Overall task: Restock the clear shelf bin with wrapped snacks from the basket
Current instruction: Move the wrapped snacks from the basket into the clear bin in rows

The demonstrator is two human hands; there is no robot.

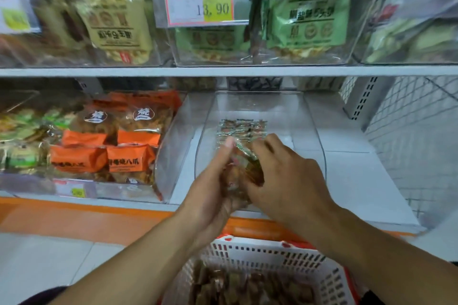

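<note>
Blur is hiding the wrapper print; the right hand's [285,178] fingertips are lost behind the snack bundle [244,168]. Left hand [213,195] is curling round that brown, crinkly bundle from below, right hand pinching its top, just over the clear bin's [319,156] front lip. A few packets [241,129] are lying inside the bin, bare floor showing around them. The basket [272,255] is sitting below, partly cut off.

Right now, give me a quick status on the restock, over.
Left hand and right hand both holding a bundle of wrapped snacks over the clear bin. Few packs already inside. Basket below. Nothing blocking.
</note>
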